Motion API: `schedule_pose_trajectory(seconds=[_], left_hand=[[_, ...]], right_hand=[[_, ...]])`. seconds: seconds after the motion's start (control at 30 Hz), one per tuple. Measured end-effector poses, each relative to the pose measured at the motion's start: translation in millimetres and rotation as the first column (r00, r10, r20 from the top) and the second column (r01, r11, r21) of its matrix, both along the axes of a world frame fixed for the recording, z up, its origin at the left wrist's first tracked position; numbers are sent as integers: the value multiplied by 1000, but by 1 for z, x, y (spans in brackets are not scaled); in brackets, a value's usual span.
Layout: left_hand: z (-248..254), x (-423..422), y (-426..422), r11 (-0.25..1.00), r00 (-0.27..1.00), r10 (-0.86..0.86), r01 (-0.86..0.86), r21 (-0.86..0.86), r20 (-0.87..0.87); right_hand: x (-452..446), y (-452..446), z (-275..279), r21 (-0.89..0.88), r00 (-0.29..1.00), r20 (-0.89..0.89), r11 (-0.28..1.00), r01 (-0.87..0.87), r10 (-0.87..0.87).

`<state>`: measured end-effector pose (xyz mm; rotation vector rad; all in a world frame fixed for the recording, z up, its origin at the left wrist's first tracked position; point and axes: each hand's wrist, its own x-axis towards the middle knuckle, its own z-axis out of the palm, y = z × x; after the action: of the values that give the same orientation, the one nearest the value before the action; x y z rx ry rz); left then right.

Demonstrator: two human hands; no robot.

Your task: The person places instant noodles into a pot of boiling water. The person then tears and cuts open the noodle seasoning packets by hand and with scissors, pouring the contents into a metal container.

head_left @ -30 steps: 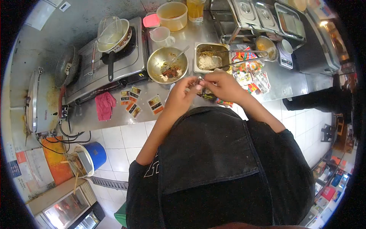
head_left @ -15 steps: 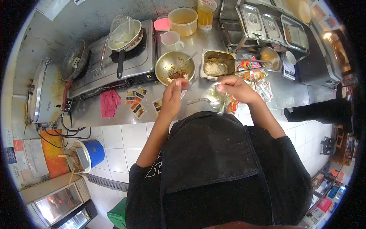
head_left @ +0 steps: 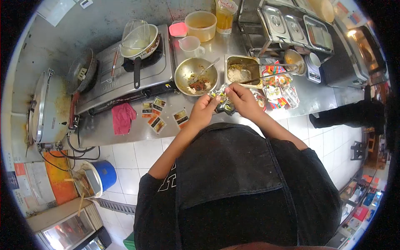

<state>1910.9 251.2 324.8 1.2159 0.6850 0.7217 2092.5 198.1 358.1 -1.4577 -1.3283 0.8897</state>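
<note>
Between my hands, over the counter's front edge, is a shiny, crinkled silver-and-dark packet (head_left: 226,106). My left hand (head_left: 203,110) pinches its left side, and my right hand (head_left: 244,100) grips the upper right. Just beyond them stands a metal bowl (head_left: 183,83) holding a fork (head_left: 208,66) and some reddish-brown and pale food. Next to it, a steel container (head_left: 228,61) contains pale shredded food, with tongs (head_left: 271,76) lying across it. Several colourful wrappers (head_left: 277,95) lie right of my right hand. Small seasoning sachets (head_left: 156,124) rest left of my left hand.
A gas stove (head_left: 108,79) carries a pan with a wire strainer (head_left: 135,37). A pink cloth (head_left: 123,118) lies before it. Behind the bowl stand a measuring jug (head_left: 190,45) and a plastic tub (head_left: 201,28). Another person's dark-clothed leg (head_left: 346,116) is at right.
My left hand has moved right to meet the packet and now pinches it. My right hand has shifted slightly left and down. The view has shifted a little.
</note>
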Motion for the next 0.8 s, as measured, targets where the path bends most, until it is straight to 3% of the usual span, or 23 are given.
schedule_pose_trajectory(seconds=[0.13, 0.23, 0.33, 0.43, 0.47, 0.5, 0.57, 0.6, 0.63, 0.7, 0.8], left_hand=[[-10, -10, 6, 993, 989, -52, 66, 100, -137], [-5, -21, 11, 960, 924, -209, 256, 112, -322], [-10, -22, 7, 934, 916, -247, 312, 173, -315], [-10, -17, 0, 997, 995, 9, -1, 83, -100], [-10, -18, 8, 1000, 999, 4, -4, 0, 50], [-9, -21, 10, 996, 987, 4, 10, -87, 160], [-18, -30, 22, 980, 995, -6, 25, -197, 98], [-14, -31, 22, 958, 985, 4, 46, -283, 173], [-4, -31, 22, 929, 969, 23, 70, -364, 245], [-2, -33, 25, 874, 943, 72, 98, -476, 326], [-33, -37, 36, 831, 922, 106, 124, -543, 372]], right_hand=[[-28, 1, -4, 8, 981, 61, 983, 182, -182], [-42, 2, -6, -16, 945, 106, 949, 314, -310], [-50, 6, -23, -99, 897, 167, 898, 428, -409], [-51, 1, -32, -143, 935, 27, 924, 354, -354], [-46, -1, -31, -276, 930, -32, 897, 344, -367], [-36, -4, -43, -218, 933, 67, 907, 360, -354], [-21, -11, -40, -318, 817, 536, 846, 428, -212], [0, -20, -74, -206, 675, 730, 909, 362, -103], [13, -22, -90, -219, 414, 909, 907, 359, 56], [28, -31, -99, -143, 233, 967, 972, 186, 98], [26, -25, -102, -281, 304, 927, 943, 175, 220]])
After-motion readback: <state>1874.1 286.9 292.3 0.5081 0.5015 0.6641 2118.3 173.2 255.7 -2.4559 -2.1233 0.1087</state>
